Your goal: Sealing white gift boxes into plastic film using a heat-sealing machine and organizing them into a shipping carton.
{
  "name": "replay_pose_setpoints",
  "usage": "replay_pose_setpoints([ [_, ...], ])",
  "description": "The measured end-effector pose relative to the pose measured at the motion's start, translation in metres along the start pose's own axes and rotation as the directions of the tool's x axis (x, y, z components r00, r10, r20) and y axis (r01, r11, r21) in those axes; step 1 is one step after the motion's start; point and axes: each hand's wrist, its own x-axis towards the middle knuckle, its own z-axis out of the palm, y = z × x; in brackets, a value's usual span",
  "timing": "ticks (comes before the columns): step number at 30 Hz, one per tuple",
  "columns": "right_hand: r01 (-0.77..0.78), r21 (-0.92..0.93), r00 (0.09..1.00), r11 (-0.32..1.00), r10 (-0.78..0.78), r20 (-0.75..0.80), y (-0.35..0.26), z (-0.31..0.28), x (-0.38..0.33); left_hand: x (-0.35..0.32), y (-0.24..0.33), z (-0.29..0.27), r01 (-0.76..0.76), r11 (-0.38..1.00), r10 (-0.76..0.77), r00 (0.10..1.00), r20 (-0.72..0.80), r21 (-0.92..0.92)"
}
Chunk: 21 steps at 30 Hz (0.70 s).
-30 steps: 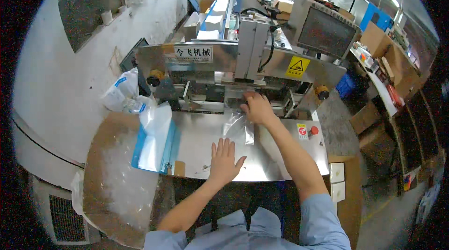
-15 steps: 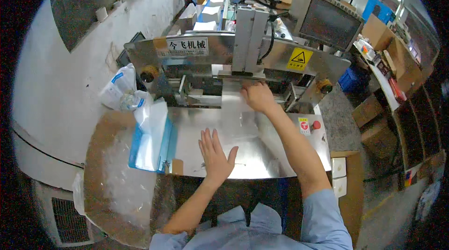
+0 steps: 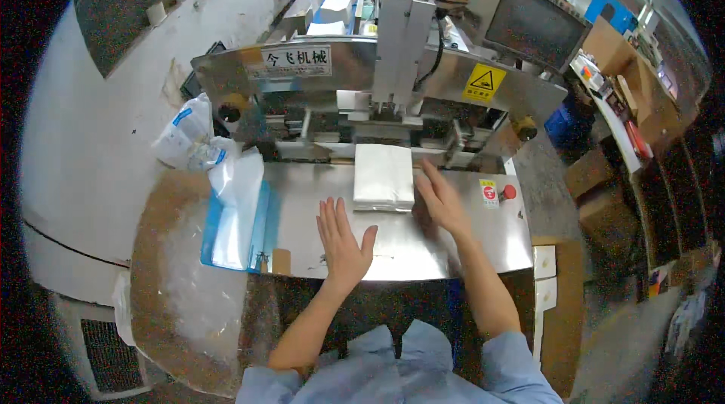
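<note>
A white rectangular bundle (image 3: 384, 174), with a shiny film-like front end, lies on the steel worktop (image 3: 393, 257) at the machine's opening. Beside its right edge is my right hand (image 3: 444, 202), open with fingers stretched forward; a small gap seems to part them, though motion blurs it. My left hand (image 3: 346, 247) hovers open, fingers upright and thumb apart, just left of the bundle's near end, and holds nothing. Behind the bundle stands the steel machine (image 3: 234, 68), its vertical head (image 3: 402, 53) above the opening.
On the left side of the worktop, a blue tray (image 3: 219, 234) holds clear plastic bags (image 3: 240, 208). A cardboard box (image 3: 151, 253) with plastic film is further left. A red button (image 3: 508, 192) sits at the right. A monitor (image 3: 536, 26) stands behind; white boxes (image 3: 545, 276) are low right.
My right hand has drawn back from the machine's opening toward me. The white bundle now lies further out on the worktop. The left hand stays nearly where it was, still open.
</note>
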Motion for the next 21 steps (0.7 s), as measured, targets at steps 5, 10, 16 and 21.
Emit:
replay_pose_setpoints([
  [5, -0.033, 0.159, 0.996, 0.987, 0.045, -0.074, 0.023, 0.006, -0.033, 0.003, 0.005, 0.006, 0.011, 1.0, -0.01, 0.999, 0.034, -0.014],
  [10, -0.085, 0.209, 0.996, 0.974, 0.085, 0.011, 0.027, 0.015, -0.027, 0.023, 0.009, 0.005, 0.124, 0.975, -0.11, 0.99, 0.084, -0.185],
  [16, -0.097, 0.102, 0.989, 0.99, 0.108, -0.105, 0.044, 0.039, 0.009, 0.085, 0.017, 0.015, 0.446, 0.742, -0.381, 0.895, 0.232, -0.501],
  [21, -0.038, 0.299, 0.999, 0.953, 0.048, -0.026, 0.032, 0.048, 0.022, 0.081, 0.01, 0.017, 0.335, 0.769, -0.23, 0.94, 0.252, -0.545],
])
